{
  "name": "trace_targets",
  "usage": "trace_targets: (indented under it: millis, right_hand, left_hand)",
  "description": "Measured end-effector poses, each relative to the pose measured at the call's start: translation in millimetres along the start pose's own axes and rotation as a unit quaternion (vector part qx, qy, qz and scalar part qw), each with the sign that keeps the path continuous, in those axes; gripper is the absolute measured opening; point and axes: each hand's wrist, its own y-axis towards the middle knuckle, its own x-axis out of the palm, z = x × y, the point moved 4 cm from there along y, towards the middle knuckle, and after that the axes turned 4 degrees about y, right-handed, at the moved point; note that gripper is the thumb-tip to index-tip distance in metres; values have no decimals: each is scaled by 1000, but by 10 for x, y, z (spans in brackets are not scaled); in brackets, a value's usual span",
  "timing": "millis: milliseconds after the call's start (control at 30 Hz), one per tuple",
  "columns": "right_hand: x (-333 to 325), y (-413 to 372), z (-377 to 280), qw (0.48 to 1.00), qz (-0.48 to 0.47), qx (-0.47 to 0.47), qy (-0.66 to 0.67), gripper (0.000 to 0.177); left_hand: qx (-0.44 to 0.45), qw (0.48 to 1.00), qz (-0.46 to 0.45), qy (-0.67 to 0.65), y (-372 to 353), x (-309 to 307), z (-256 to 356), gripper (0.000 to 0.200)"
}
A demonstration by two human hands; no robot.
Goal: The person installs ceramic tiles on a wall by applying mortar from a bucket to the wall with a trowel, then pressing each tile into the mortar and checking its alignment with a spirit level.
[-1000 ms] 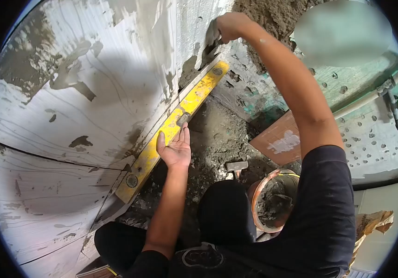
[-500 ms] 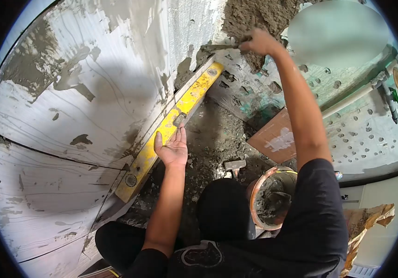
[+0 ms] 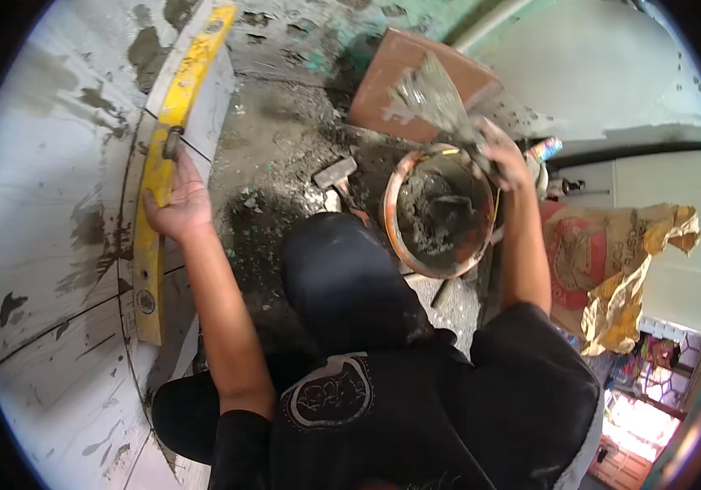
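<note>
A yellow spirit level (image 3: 190, 77), smeared with mortar, lies along the edge of the white, wood-patterned tiles (image 3: 64, 245) at the left. Against its middle rests my left hand (image 3: 180, 202), palm up, thumb spread from the fingers. My right hand (image 3: 502, 155) is closed around the handle of a trowel (image 3: 435, 94), whose mortar-coated blade points up and left over a brown tile (image 3: 383, 82). Just below and left of that hand stands an orange-rimmed bucket (image 3: 391, 204) with wet mortar and a dark tool inside.
A hammer-like tool (image 3: 336, 173) lies on the dirty, rubble-strewn floor (image 3: 273, 155) left of the bucket. At the right stands a torn paper sack (image 3: 583, 253) beside a white cabinet (image 3: 685, 188). My knee (image 3: 342, 278) is just below the hammer-like tool.
The view has swung right and down. My right hand has come from the upper wall to beside the bucket, with the trowel still in it. My left hand remains at the level.
</note>
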Motion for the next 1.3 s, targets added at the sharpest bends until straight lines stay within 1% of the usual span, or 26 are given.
trace_targets:
  millis: [33, 100, 133, 167, 200, 233, 300, 333, 433, 467, 567, 600, 633, 667, 700, 733, 767, 800, 833, 867, 900, 967, 1067, 1167, 1200, 1300]
  right_hand:
    - [-160, -306, 35, 999, 3, 43, -30, 37]
    - [-310, -749, 153, 982, 61, 146, -103, 35]
    - [-335, -873, 213, 962, 89, 207, -154, 31]
    - [-347, -974, 273, 927, 117, 279, -222, 29]
    - [-351, -991, 343, 888, 88, 256, -371, 27]
    - [-385, -1012, 457, 825, 56, 231, -512, 25]
    - [-431, -1042, 754, 751, 21, 190, -633, 27]
    - [-420, -1000, 861, 706, 0, 164, -689, 28]
    - [-411, -866, 1202, 620, -72, 258, -738, 26]
    - [-399, -808, 1309, 603, -76, 292, -738, 25]
    - [-354, -641, 1538, 633, -83, 243, -731, 25]
    - [-332, -603, 1563, 656, -108, 198, -720, 26]
    - [-338, -585, 1531, 661, -108, 229, -706, 27]
    - [-341, -543, 1499, 666, -115, 253, -692, 28]
    - [-423, -578, 1527, 717, -63, 176, -672, 32]
    - [-251, -539, 1362, 710, -79, 178, -677, 34]
    - [-233, -527, 1362, 716, -71, 147, -679, 37]
    - [-204, -486, 1400, 693, -81, 170, -696, 40]
    - [-241, -470, 1491, 669, -96, 168, -718, 41]
    - [-310, -445, 1622, 625, -129, 174, -750, 37]
    - [-256, -356, 1698, 604, -146, 183, -762, 37]
    - [-172, -264, 1797, 560, -176, 214, -781, 39]
    - [-429, -300, 1810, 620, -157, 116, -760, 39]
    - [-349, -492, 1419, 729, -110, 75, -671, 42]
    - [-379, -544, 1356, 735, -99, 115, -661, 44]
    - [-472, -679, 1286, 766, -68, 76, -634, 42]
  left_hand:
    - [-8, 1000, -1, -20, 2, -8, 3, 53]
    - [-33, 999, 5, -23, 10, -66, 19, 59]
    - [-40, 999, 11, -33, 25, -86, 25, 60]
    - [-49, 998, 15, -44, 48, -91, 17, 61]
    - [-44, 998, 32, -42, 62, -110, 18, 63]
    - [-53, 997, 32, -49, 65, -120, 15, 64]
    - [-62, 995, 33, -68, 75, -137, 20, 64]
    - [-53, 997, 32, -50, 81, -133, 19, 65]
    - [-53, 997, 44, -43, 85, -150, 26, 65]
    - [-56, 997, 43, -45, 85, -151, 26, 64]
    - [-57, 996, 42, -54, 105, -197, 31, 64]
    - [-52, 996, 43, -59, 115, -192, 21, 64]
    - [-44, 996, 43, -63, 130, -188, 29, 63]
    - [-64, 992, 37, -106, 134, -192, 27, 63]
    - [-51, 995, 19, -82, 140, -210, 25, 61]
    - [-30, 998, 17, -58, -6, -4, 14, 57]
    - [-13, 997, -70, 6, 128, -125, 41, 55]
    - [15, 995, -96, 24, 62, -11, 41, 53]
    - [-5, 1000, -25, 3, 82, -72, 21, 51]
    - [-24, 998, 53, -20, -55, 72, 4, 49]
    - [-22, 999, 18, -32, 10, -6, 2, 50]
    - [-15, 999, 30, -21, 12, -41, 7, 50]
    - [-20, 999, 32, -16, 29, -76, 10, 50]
    - [-8, 999, 38, -9, 4, -75, 2, 49]
    - [-5, 999, 33, -14, 18, -79, 7, 50]
    - [18, 999, -48, -5, 64, -40, 22, 52]
